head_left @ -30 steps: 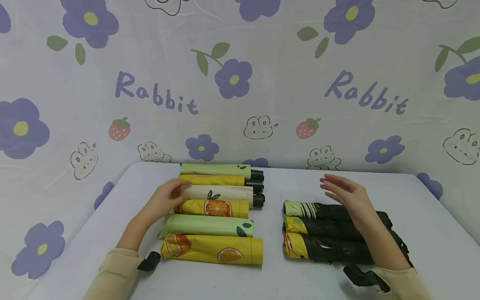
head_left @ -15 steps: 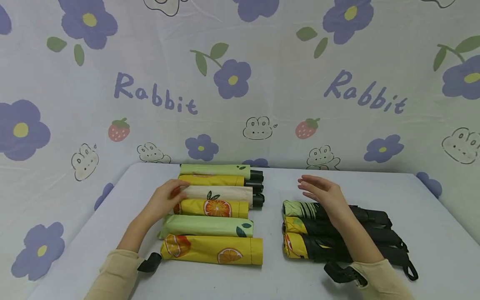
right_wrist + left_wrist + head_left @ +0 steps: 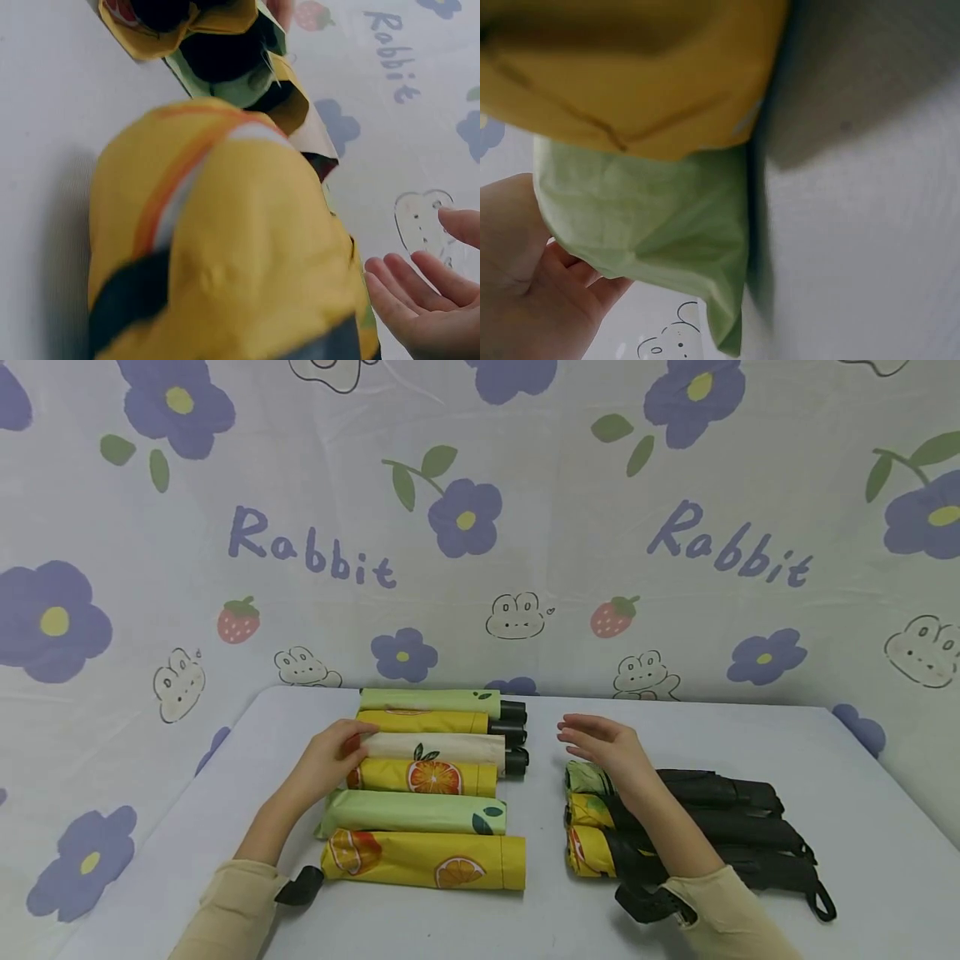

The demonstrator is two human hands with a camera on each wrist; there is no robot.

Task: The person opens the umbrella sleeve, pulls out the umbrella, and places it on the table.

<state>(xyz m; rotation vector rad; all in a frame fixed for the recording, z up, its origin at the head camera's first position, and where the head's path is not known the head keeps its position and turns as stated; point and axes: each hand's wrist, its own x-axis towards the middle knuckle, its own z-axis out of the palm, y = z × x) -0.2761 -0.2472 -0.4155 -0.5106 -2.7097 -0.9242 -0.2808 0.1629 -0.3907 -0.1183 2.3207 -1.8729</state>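
At the left end of a cream folding umbrella in its cover (image 3: 457,746), my left hand (image 3: 333,753) curves its fingers and thumb round that end. In the left wrist view, a green cover (image 3: 645,217) partly hides this hand (image 3: 555,300). My right hand (image 3: 607,752) hovers above the left ends of three uncovered umbrellas, holding nothing, fingers extended leftward. These are a green and black umbrella (image 3: 712,787), a yellow and black one (image 3: 738,828) and a front one (image 3: 765,867) with a strap loop. The right wrist view shows the right hand (image 3: 435,300) with its fingers apart.
In front of the cream umbrella lie an orange-slice cover (image 3: 453,777), a green cover (image 3: 420,812) and a yellow cover (image 3: 427,860). Their right ends gape. Behind it lie a yellow umbrella (image 3: 435,721) and a green umbrella (image 3: 431,698), black handles rightward, on the white table (image 3: 547,927).
My right hand has moved left over the uncovered umbrellas, from above their middle to their left ends. My left hand has stayed at the cream umbrella.
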